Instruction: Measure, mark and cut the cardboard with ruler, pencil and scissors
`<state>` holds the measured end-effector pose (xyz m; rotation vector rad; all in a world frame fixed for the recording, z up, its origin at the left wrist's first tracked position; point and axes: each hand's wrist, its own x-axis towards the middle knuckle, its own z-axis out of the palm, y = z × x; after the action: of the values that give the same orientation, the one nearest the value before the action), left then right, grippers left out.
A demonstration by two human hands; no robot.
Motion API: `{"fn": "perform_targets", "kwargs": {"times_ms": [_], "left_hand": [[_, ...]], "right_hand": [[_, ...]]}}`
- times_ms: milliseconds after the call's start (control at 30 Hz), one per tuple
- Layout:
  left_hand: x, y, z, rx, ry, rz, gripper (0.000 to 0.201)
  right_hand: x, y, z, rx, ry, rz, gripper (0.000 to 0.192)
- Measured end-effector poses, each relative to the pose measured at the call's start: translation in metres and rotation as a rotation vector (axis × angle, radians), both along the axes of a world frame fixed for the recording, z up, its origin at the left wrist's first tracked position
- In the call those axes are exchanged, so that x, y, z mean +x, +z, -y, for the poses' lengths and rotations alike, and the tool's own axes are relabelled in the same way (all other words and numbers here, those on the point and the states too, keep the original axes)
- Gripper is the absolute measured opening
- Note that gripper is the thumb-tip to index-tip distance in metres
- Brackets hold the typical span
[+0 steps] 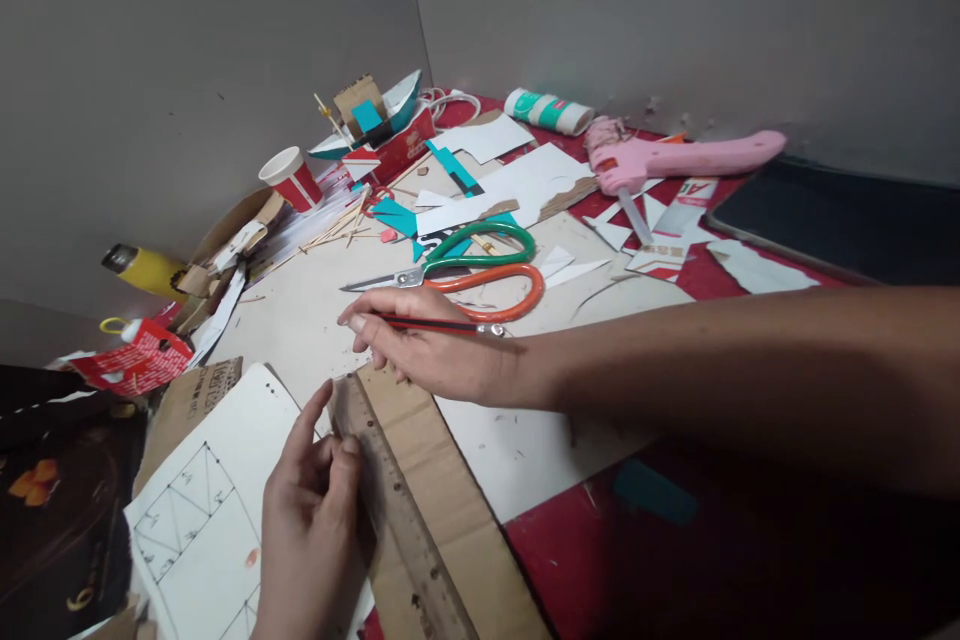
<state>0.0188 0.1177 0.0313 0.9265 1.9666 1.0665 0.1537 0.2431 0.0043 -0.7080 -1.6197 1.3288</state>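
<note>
My left hand (307,510) holds a brownish see-through ruler (397,490) at its upper left edge, thumb on it and index finger stretched along its top end. Under the ruler lies a long strip of cardboard (457,480). My right hand (420,345) is above the strip's far end, with a black and red pencil (427,323) between its fingers; the pencil's tip is hard to make out. Just beyond that hand, scissors (409,278) with one green and one orange handle rest on the pale board (292,305). A paper with a pencilled truss drawing (217,490) is left of my left hand.
A pink glue gun (697,158) stands at the back right beside a dark flat panel (825,220). White paper scraps (510,195), a red-striped cup (292,180), a model boat (409,105) and a yellow bottle (150,270) lie along the back and left.
</note>
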Motion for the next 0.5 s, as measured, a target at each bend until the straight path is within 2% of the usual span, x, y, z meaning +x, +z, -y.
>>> {"fn": "perform_targets", "kwargs": {"times_ms": [267, 500], "left_hand": [[0.003, 0.0062, -0.0014, -0.026, -0.012, 0.028, 0.071], [-0.0009, 0.0043, -0.0018, -0.043, -0.039, 0.024, 0.075]], "right_hand": [[0.0005, -0.001, -0.0013, 0.018, 0.016, 0.011, 0.023], [0.0008, -0.001, -0.0009, 0.007, 0.009, 0.017, 0.023]]}}
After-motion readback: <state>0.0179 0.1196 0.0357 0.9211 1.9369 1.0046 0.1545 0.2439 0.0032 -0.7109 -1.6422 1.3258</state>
